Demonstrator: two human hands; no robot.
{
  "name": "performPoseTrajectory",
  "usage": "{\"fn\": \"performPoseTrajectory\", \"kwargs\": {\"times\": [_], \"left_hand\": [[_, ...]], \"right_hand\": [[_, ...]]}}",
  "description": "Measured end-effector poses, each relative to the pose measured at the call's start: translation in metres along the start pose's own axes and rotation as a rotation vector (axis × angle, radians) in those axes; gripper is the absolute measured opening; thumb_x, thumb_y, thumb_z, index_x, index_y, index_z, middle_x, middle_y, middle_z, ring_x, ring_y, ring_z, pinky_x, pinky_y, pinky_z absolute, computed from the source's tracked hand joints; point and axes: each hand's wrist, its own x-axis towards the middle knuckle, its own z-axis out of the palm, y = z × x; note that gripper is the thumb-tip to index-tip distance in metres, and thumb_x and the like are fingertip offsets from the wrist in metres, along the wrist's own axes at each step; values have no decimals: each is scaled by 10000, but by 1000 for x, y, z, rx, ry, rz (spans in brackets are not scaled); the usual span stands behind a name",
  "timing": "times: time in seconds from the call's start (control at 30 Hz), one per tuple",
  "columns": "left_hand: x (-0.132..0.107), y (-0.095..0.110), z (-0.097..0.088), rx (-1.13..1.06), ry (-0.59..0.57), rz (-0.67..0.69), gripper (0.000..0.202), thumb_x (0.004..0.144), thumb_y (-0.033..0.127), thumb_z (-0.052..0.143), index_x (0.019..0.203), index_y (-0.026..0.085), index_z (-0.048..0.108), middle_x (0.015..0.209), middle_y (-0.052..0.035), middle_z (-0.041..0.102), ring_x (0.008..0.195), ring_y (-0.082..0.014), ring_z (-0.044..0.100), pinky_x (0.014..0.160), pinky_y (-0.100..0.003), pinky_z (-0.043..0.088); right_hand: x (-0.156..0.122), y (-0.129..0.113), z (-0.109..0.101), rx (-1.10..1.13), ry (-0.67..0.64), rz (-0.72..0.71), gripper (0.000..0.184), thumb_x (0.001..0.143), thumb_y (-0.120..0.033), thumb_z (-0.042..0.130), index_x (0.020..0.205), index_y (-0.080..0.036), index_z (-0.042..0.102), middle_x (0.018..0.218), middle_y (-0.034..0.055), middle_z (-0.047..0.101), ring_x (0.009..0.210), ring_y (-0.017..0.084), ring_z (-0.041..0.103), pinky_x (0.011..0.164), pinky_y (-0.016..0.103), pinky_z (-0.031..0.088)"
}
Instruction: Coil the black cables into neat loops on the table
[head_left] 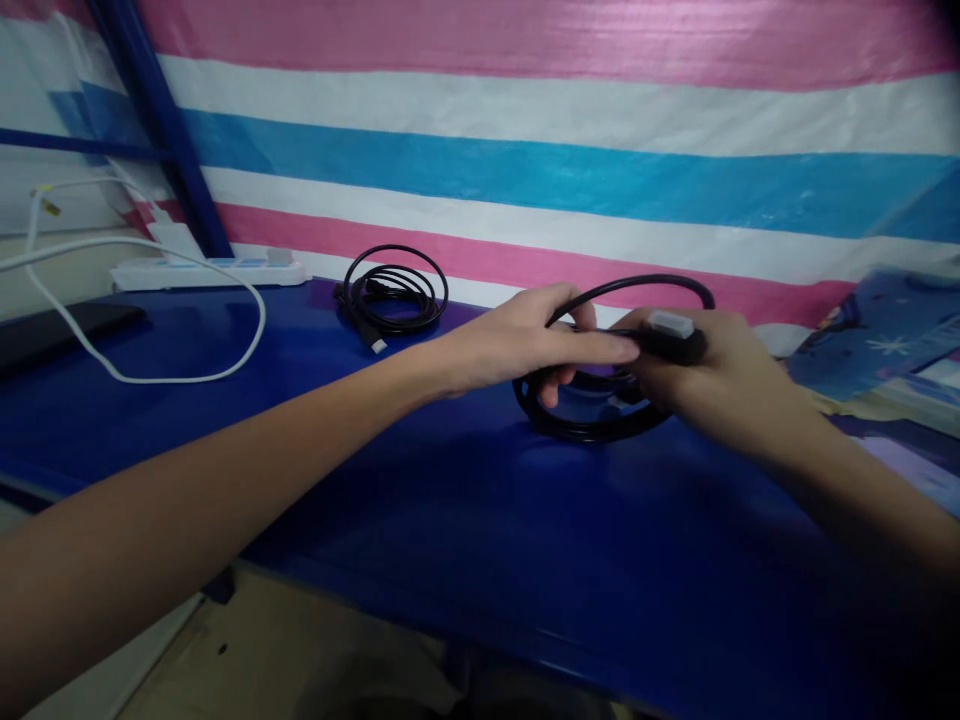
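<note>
A black cable lies partly coiled over the blue table, one loop arching up behind my hands. My left hand is closed around the coil's strands, fingers through the loop. My right hand is closed on the same cable's black plug with a silver tip, held just above the coil. A second black cable rests coiled and apart at the back of the table.
A white power strip sits at the back left with a white cord looping onto the table. A dark flat device lies at the far left. Blue patterned fabric covers the right side. A striped sheet hangs behind.
</note>
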Motion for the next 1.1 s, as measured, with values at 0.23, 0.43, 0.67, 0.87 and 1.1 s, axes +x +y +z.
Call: {"fn": "performPoseTrajectory", "kwargs": {"times": [0.23,0.43,0.67,0.87,1.1], "left_hand": [[-2,3,8,83,-73,-14,194,817,327,625,882,203,491,684,51,478,459,-47,429,447,-235,366],[0,3,22,-3,193,-82,116,826,242,581,760,191,500,579,54,372,497,-52,347,477,-232,272],[2,-4,11,-341,340,-196,419,825,316,633,594,223,295,477,81,192,419,-22,145,427,-270,108],[4,-8,3,-430,264,-176,466,809,305,661,589,240,255,460,99,158,430,-30,111,430,-265,192],[6,-19,-4,-389,138,-209,366,791,368,686,568,173,470,611,-14,557,590,-94,536,600,-289,497]], "right_hand": [[2,3,4,-74,108,-27,68,634,-168,537,632,-200,597,617,25,608,594,168,517,551,286,353],[0,9,12,-197,193,-16,171,708,-205,519,818,-193,649,718,50,653,633,193,551,588,308,359],[3,15,20,129,206,308,168,745,-304,668,856,-190,615,630,15,621,587,191,607,583,328,441],[2,7,18,529,168,357,176,777,-337,684,719,-191,606,551,-15,593,477,138,594,557,290,455],[2,9,10,-96,128,265,450,907,-428,526,543,-176,607,524,39,606,474,131,535,500,293,372]]}}
